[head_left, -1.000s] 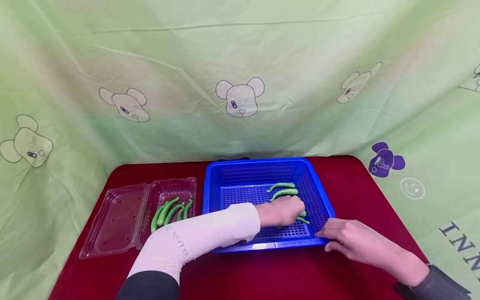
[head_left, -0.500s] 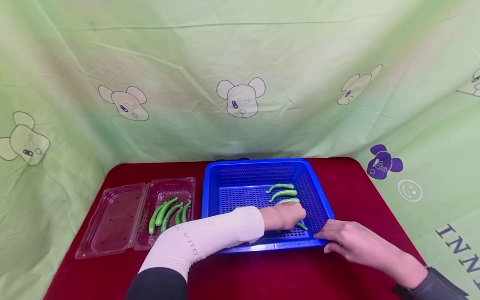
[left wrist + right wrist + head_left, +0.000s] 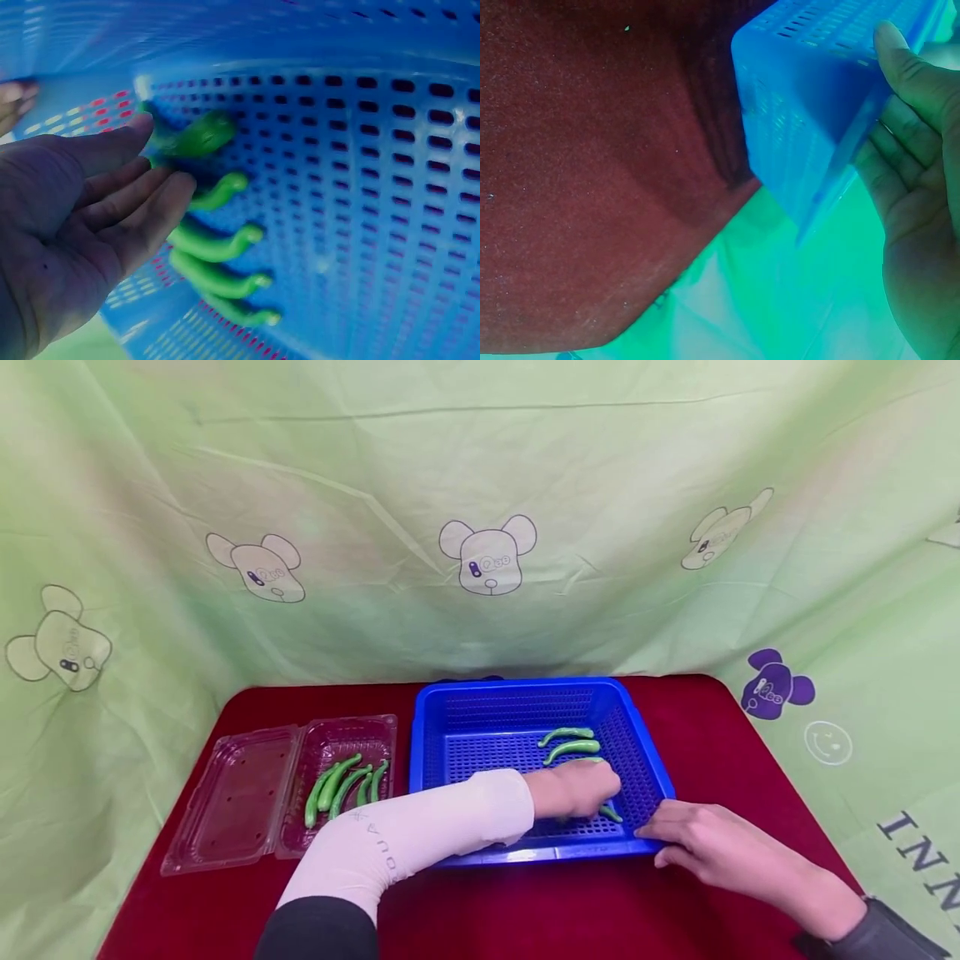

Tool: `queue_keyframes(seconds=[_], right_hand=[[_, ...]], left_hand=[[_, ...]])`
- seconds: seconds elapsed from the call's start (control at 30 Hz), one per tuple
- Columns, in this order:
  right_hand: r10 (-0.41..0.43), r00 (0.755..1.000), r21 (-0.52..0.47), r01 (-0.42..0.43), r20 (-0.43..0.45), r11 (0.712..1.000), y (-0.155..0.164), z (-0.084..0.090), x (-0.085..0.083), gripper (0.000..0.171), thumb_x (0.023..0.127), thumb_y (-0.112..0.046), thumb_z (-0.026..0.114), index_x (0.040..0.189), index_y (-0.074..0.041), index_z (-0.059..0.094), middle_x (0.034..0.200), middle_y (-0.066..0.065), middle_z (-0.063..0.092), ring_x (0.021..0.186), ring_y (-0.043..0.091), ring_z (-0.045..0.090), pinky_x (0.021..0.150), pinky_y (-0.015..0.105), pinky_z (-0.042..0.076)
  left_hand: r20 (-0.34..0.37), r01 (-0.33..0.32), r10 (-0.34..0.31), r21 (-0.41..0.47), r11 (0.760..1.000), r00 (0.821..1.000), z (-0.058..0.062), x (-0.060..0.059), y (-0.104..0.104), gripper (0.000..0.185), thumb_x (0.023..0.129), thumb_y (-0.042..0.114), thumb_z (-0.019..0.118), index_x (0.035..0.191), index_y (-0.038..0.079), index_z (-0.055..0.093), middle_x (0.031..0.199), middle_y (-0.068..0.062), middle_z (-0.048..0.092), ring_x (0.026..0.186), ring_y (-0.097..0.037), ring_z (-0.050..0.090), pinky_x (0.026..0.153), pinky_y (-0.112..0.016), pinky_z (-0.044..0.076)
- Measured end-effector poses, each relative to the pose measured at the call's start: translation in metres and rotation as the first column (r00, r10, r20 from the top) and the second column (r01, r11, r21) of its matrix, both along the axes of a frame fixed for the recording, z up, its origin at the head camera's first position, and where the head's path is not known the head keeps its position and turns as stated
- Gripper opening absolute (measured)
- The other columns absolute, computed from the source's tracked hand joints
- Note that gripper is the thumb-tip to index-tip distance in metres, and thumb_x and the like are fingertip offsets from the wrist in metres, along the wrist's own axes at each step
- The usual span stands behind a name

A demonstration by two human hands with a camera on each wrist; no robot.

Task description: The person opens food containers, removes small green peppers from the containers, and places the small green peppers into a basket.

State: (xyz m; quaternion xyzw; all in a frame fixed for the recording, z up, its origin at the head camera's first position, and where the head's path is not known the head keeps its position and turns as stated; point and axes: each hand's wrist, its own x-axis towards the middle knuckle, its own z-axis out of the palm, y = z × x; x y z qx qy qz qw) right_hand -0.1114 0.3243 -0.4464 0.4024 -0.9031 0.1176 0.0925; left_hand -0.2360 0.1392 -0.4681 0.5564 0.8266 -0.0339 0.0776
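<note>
A blue perforated basket [image 3: 525, 687] stands on the red table. Two green peppers [image 3: 573, 748] lie free in its right half, and more lie under my left hand [image 3: 592, 789]. In the left wrist view the left hand [image 3: 154, 169] has its fingers stretched out, with the tips touching several curved peppers [image 3: 214, 251] on the basket floor [image 3: 360, 150]; none is gripped. My right hand [image 3: 675, 835] rests with straight fingers against the basket's near right corner. The right wrist view shows the right hand [image 3: 919, 187] against the basket wall [image 3: 802, 135].
A clear clamshell box [image 3: 247, 793] lies open to the left of the basket, with several green peppers [image 3: 341, 785] in its right half. Red cloth [image 3: 592, 187] covers the table. A green printed curtain [image 3: 480, 485] hangs behind and at both sides.
My left hand slid slightly toward the basket's near edge, uncovering part of a third pepper behind it. The right hand stayed at the corner.
</note>
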Motion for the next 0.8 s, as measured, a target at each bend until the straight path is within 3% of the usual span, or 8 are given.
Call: queue_keyframes(seconds=[0.1,0.23,0.3,0.4,0.5,0.6,0.7,0.8], right_hand=[[0.006,1.000,0.000,-0.006,-0.019,1.000,0.000,0.000,-0.001,0.037,0.101,-0.047,0.052,0.106,-0.021,0.077,0.093,-0.020,0.063,0.084,-0.006,0.055,0.073,0.005,0.043],[0.004,1.000,0.004,-0.004,-0.018,1.000,0.001,-0.001,-0.001,0.035,0.100,-0.047,0.054,0.105,-0.021,0.077,0.093,-0.019,0.063,0.084,-0.005,0.056,0.073,0.005,0.044],[-0.004,1.000,0.005,0.004,-0.006,1.000,0.002,0.000,0.000,0.035,0.099,-0.047,0.056,0.105,-0.020,0.077,0.093,-0.019,0.064,0.083,-0.005,0.056,0.072,0.005,0.043],[-0.008,1.000,0.006,0.008,0.012,1.000,0.002,-0.001,-0.001,0.033,0.098,-0.046,0.059,0.105,-0.020,0.077,0.093,-0.019,0.064,0.083,-0.005,0.057,0.073,0.004,0.043],[-0.003,1.000,0.007,0.003,0.019,1.000,0.002,-0.003,-0.003,0.029,0.097,-0.045,0.062,0.105,-0.021,0.077,0.094,-0.019,0.064,0.084,-0.004,0.057,0.073,0.003,0.043],[0.000,1.000,0.005,0.000,0.011,1.000,0.002,-0.004,-0.005,0.029,0.097,-0.045,0.063,0.105,-0.021,0.077,0.094,-0.019,0.064,0.084,-0.005,0.057,0.073,0.003,0.043],[0.000,1.000,-0.002,0.000,0.021,1.000,0.004,-0.004,-0.006,0.028,0.096,-0.045,0.065,0.104,-0.021,0.077,0.094,-0.019,0.064,0.083,-0.004,0.057,0.073,0.003,0.043],[-0.006,1.000,-0.002,0.006,0.028,1.000,0.006,-0.005,-0.007,0.025,0.094,-0.043,0.069,0.104,-0.022,0.077,0.094,-0.020,0.064,0.083,-0.005,0.057,0.073,0.002,0.042]], left_hand=[[-0.013,-0.004,0.004,0.020,1.000,1.000,0.018,-0.005,-0.012,0.012,0.089,0.013,0.073,0.082,0.022,0.068,0.091,0.009,0.072,0.083,-0.004,0.066,0.073,-0.016,0.055],[-0.063,-0.066,0.070,0.068,0.995,0.996,0.053,-0.017,-0.047,0.011,0.094,0.010,0.064,0.091,0.019,0.071,0.092,0.005,0.073,0.082,-0.011,0.069,0.070,-0.026,0.059],[-0.071,-0.118,0.127,0.112,0.987,0.989,0.070,-0.026,-0.071,0.013,0.096,0.009,0.060,0.094,0.016,0.070,0.091,0.001,0.072,0.080,-0.016,0.070,0.067,-0.032,0.060],[-0.052,-0.235,0.249,0.194,0.952,0.967,0.090,-0.044,-0.118,0.009,0.098,0.011,0.061,0.099,0.010,0.070,0.089,-0.004,0.072,0.081,-0.022,0.072,0.068,-0.039,0.061],[-0.047,-0.371,0.397,0.268,0.889,0.917,0.099,-0.059,-0.170,0.010,0.096,0.014,0.066,0.100,0.005,0.067,0.088,-0.008,0.072,0.081,-0.028,0.072,0.069,-0.044,0.061],[-0.032,-0.497,0.532,0.313,0.809,0.846,0.100,-0.068,-0.220,0.010,0.093,0.012,0.067,0.097,0.002,0.065,0.085,-0.011,0.071,0.081,-0.033,0.072,0.068,-0.048,0.060],[-0.019,-0.582,0.618,0.312,0.751,0.786,0.091,-0.071,-0.261,0.009,0.091,0.008,0.067,0.093,0.000,0.063,0.082,-0.014,0.069,0.080,-0.037,0.072,0.064,-0.050,0.058],[0.018,-0.646,0.667,0.268,0.715,0.745,0.071,-0.072,-0.291,0.012,0.090,0.006,0.069,0.096,-0.003,0.063,0.080,-0.015,0.067,0.073,-0.034,0.070,0.059,-0.047,0.057]])
